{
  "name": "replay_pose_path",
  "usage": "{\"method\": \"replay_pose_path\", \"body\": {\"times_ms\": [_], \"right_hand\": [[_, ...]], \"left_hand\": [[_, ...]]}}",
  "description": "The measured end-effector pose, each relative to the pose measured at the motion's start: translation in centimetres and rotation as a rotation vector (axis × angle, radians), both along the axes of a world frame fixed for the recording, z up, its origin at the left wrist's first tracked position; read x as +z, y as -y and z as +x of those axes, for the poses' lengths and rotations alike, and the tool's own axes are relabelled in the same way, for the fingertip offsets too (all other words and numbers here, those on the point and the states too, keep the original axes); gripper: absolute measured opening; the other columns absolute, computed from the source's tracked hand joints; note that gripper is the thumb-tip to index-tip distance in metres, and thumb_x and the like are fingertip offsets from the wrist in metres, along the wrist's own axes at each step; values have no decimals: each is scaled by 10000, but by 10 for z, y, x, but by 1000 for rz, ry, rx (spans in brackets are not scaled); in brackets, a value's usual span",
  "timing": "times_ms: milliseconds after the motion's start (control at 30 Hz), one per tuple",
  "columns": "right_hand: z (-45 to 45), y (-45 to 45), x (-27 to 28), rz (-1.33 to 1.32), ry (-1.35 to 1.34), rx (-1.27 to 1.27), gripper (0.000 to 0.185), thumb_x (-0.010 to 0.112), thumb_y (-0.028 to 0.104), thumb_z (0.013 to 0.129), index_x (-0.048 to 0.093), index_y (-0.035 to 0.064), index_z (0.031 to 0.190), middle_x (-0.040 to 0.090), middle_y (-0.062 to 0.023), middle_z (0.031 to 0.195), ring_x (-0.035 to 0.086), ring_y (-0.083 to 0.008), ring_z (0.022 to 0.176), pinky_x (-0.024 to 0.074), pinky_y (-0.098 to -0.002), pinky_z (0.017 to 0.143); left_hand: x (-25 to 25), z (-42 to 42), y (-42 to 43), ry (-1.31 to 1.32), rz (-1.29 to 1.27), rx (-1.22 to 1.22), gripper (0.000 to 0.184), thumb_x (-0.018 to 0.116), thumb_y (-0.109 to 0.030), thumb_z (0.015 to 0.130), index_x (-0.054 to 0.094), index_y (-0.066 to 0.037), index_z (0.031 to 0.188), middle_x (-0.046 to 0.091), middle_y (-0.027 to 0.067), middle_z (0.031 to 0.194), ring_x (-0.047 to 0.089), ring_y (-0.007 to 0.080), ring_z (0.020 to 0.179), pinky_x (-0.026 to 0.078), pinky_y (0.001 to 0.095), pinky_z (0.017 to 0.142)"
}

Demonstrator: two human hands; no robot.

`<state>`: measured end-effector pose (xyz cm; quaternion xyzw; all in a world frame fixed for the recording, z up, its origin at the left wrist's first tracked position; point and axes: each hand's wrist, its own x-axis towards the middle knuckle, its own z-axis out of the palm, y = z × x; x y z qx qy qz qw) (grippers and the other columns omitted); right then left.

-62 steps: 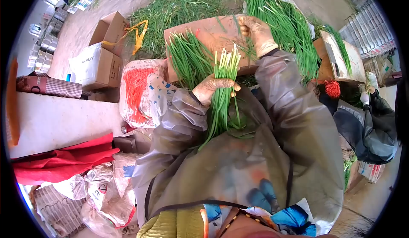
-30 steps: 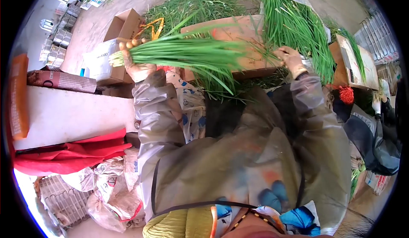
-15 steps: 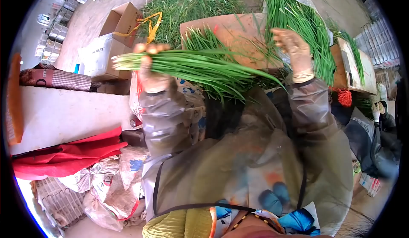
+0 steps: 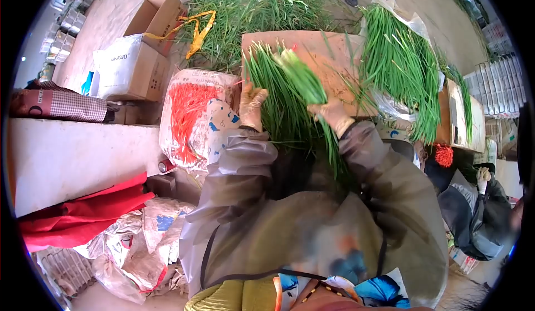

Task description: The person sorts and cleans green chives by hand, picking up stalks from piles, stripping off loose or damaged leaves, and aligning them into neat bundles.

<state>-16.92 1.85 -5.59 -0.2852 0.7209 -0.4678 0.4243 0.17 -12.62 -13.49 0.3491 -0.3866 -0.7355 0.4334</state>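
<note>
My right hand (image 4: 332,116), gloved, is closed around a bunch of green stalks (image 4: 305,79), its pale ends pointing up and away and its leaves hanging down toward my lap. More green stalks (image 4: 267,82) lie at the left end of the brown board (image 4: 334,66). Beside that pile's left edge is my left hand (image 4: 253,106), its gloved fingers apart and nothing seen in them. Red ties (image 4: 186,113) lie on a sack (image 4: 220,79) to the left of my left hand.
A large heap of loose greens (image 4: 251,13) lies behind the board. Long stalks (image 4: 398,66) rest on plastic at its right. Cardboard boxes (image 4: 134,68) and a white ledge (image 4: 83,155) are at the left. A co-worker's gloved hand (image 4: 483,178) shows at far right.
The bunch has passed from my left hand to my right and turned from sideways to pale ends up. Both hands have come closer together, and my left hand has let go.
</note>
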Motion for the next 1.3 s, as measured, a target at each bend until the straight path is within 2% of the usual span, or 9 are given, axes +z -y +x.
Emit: {"method": "replay_pose_path", "body": {"times_ms": [167, 500, 600, 667, 867, 967, 1133, 1233, 1300], "right_hand": [[-29, 90, -25, 70, -68, -17, 412, 726, 253, 707, 604, 12, 1017, 649, -108, 821, 624, -206, 692, 493, -325, 614], [-54, 127, -96, 251, -509, -58, 531, 639, 348, 757, 542, -16, 1131, 583, -222, 1081, 541, -365, 1021, 414, -395, 860], [-53, 130, -89, 516, -696, 133, 527, 619, 324, 771, 515, -2, 1172, 572, -218, 1105, 527, -363, 1045, 398, -393, 895], [-38, 128, -111, 182, -566, 122, 538, 593, 251, 775, 449, 51, 1253, 523, -225, 1170, 494, -363, 1082, 385, -403, 923], [-27, 116, -105, 194, -658, 58, 504, 577, 223, 786, 460, 54, 1246, 522, -231, 1165, 482, -359, 1097, 379, -405, 926], [-53, 93, -105, 262, -808, 54, 445, 561, 313, 772, 550, 66, 1142, 563, -189, 1114, 538, -325, 1026, 427, -413, 865], [-116, 0, -78, 610, -1169, -107, 350, 626, 300, 725, 605, 76, 992, 600, -181, 976, 567, -292, 930, 458, -399, 757], [-147, -41, -109, 822, -1202, -29, 312, 656, 259, 695, 623, 76, 946, 610, -164, 918, 577, -284, 914, 458, -395, 771], [-143, -58, -94, 465, -967, -118, 298, 689, 261, 692, 631, 68, 911, 623, -136, 859, 591, -254, 881, 457, -376, 756]], "left_hand": [[-40, -8, 42, 36, 87, 143, 503, 672, 24, 733, 455, 9, 1187, 521, 30, 914, 505, 118, 804, 433, 232, 756], [-54, -23, 54, 750, -61, 92, 629, 719, -97, 705, 425, 16, 1249, 486, 186, 1203, 484, 269, 1086, 378, 334, 923], [-86, -42, 61, 422, -129, 65, 633, 701, -106, 724, 407, 12, 1271, 467, 190, 1232, 474, 288, 1104, 369, 347, 935], [-112, -64, 67, 227, -141, -94, 634, 686, -128, 736, 395, 13, 1281, 479, 192, 1236, 461, 309, 1135, 346, 350, 959], [8, -61, 49, 1270, -546, -218, 682, 730, -294, 662, 448, -27, 1223, 565, 271, 1039, 517, 410, 991, 403, 413, 858], [-36, -52, 60, 562, -568, 78, 690, 670, 60, 654, 390, -10, 1281, 536, 165, 1141, 518, 278, 1019, 401, 364, 893], [-18, -45, 47, 530, -716, 262, 532, 592, 66, 747, 442, -25, 1249, 538, 84, 933, 535, 105, 698, 454, 220, 596], [3, -37, 4, 539, -761, -30, 436, 635, 7, 747, 509, -2, 1164, 547, 153, 1113, 503, 269, 1047, 366, 359, 940], [8, -39, -31, 407, -611, -146, 397, 637, 29, 743, 550, -43, 1123, 569, 95, 1098, 527, 186, 986, 405, 283, 881]]}}
